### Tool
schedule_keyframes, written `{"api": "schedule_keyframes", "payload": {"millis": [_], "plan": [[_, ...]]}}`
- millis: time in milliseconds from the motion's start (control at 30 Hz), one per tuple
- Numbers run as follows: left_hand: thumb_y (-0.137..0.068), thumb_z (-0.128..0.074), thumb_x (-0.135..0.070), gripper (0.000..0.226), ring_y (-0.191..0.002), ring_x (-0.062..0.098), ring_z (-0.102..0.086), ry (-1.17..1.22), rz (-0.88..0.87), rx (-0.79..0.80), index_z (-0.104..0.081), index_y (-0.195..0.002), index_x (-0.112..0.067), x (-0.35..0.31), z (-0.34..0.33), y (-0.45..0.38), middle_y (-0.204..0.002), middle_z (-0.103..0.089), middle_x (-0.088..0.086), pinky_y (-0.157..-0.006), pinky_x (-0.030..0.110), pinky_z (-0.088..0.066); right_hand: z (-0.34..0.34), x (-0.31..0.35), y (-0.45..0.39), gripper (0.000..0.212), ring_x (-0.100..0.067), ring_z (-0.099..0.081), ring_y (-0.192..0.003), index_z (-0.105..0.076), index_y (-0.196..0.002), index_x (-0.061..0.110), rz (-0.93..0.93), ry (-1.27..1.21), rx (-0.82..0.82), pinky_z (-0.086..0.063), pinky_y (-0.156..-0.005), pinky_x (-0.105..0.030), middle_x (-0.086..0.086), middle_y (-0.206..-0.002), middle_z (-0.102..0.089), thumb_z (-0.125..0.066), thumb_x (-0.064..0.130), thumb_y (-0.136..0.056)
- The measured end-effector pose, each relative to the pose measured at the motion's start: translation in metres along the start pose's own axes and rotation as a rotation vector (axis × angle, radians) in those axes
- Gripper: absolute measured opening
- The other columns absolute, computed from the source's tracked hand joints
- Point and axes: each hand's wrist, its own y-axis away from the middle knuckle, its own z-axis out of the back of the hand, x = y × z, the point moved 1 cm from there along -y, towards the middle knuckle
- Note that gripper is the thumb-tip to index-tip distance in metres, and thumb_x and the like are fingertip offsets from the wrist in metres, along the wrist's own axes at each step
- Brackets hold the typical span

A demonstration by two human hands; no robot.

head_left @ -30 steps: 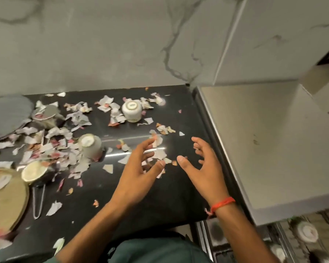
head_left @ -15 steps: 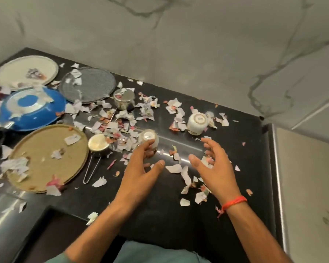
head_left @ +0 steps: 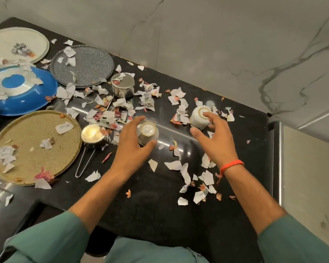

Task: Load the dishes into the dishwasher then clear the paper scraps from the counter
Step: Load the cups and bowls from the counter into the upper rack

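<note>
We are seeing bare black counter [head_left: 160, 202] lying open between our wrists and its near edge. Our left hand [head_left: 129, 149] is curling fingers and thumb around an upturned white cup [head_left: 147, 132]. Our right hand [head_left: 215, 137] is spreading its fingers over a second upturned cup [head_left: 198, 117], fingertips touching its base. Paper scraps [head_left: 122, 103] are littering the counter beyond our fingers; a marble wall [head_left: 217, 44] is rising behind.
</note>
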Motion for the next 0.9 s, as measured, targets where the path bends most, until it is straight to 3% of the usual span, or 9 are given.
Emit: {"api": "schedule_keyframes", "payload": {"millis": [133,267,433,600,733,900], "plan": [[-0.087,-0.078,-0.026,0.071,-0.131,0.012,-0.041,-0.094,-0.022,0.026,-0.044,-0.149,-0.027,0.004,-0.009,-0.015,-0.143,-0.048,-0.001,-0.108,0.027,-0.03,0.001,-0.008,-0.026,0.057,-0.009,-0.045,-0.12,-0.051,-0.137,0.028,-0.034,0.04,-0.008,-0.035,-0.101,-0.015,0.007,-0.13,-0.04,-0.076,0.028,-0.087],[-0.084,-0.078,-0.022,0.066,-0.128,0.014,-0.048,-0.125,-0.031,0.015,-0.049,-0.143,-0.024,0.009,-0.011,-0.021,-0.139,-0.053,-0.002,-0.105,0.027,-0.036,-0.002,-0.021,-0.051,0.065,-0.023,-0.042,-0.135,-0.047,-0.14,0.028,-0.058,0.132,0.024,-0.035,-0.116,-0.04,-0.002,-0.14,-0.042,-0.079,0.03,-0.084],[-0.079,-0.083,-0.026,0.066,-0.123,0.014,-0.052,-0.158,-0.066,-0.009,-0.051,-0.136,-0.026,0.017,-0.016,-0.024,-0.133,-0.058,-0.007,-0.097,0.03,-0.042,-0.014,-0.032,-0.076,0.082,-0.029,-0.039,-0.137,-0.035,-0.149,0.031,-0.118,0.203,0.132,-0.036,-0.115,-0.045,-0.008,-0.148,-0.038,-0.081,0.032,-0.082],[-0.077,-0.083,-0.024,0.07,-0.124,0.018,-0.053,-0.213,-0.074,-0.039,-0.05,-0.138,-0.027,0.027,-0.02,-0.027,-0.134,-0.059,-0.005,-0.104,0.036,-0.043,-0.026,-0.039,-0.089,0.091,-0.03,-0.04,-0.137,-0.03,-0.152,0.036,-0.136,0.212,0.136,-0.038,-0.115,-0.05,-0.007,-0.149,-0.038,-0.084,0.028,-0.079],[-0.076,-0.082,-0.024,0.068,-0.121,0.02,-0.056,-0.213,-0.08,-0.05,-0.05,-0.136,-0.028,0.027,-0.022,-0.029,-0.13,-0.061,-0.005,-0.102,0.044,-0.047,-0.026,-0.042,-0.091,0.091,-0.025,-0.046,-0.132,-0.036,-0.149,0.035,-0.14,0.143,0.096,-0.041,-0.113,-0.045,-0.004,-0.144,-0.046,-0.087,0.029,-0.074],[-0.075,-0.083,-0.025,0.066,-0.117,0.018,-0.058,-0.18,-0.071,-0.031,-0.052,-0.133,-0.029,0.021,-0.017,-0.029,-0.126,-0.063,-0.008,-0.098,0.04,-0.049,-0.016,-0.038,-0.066,0.081,-0.008,-0.052,-0.118,-0.046,-0.143,0.029,-0.113,-0.028,-0.015,-0.044,-0.112,-0.036,0.012,-0.127,-0.054,-0.087,0.025,-0.073]]}}
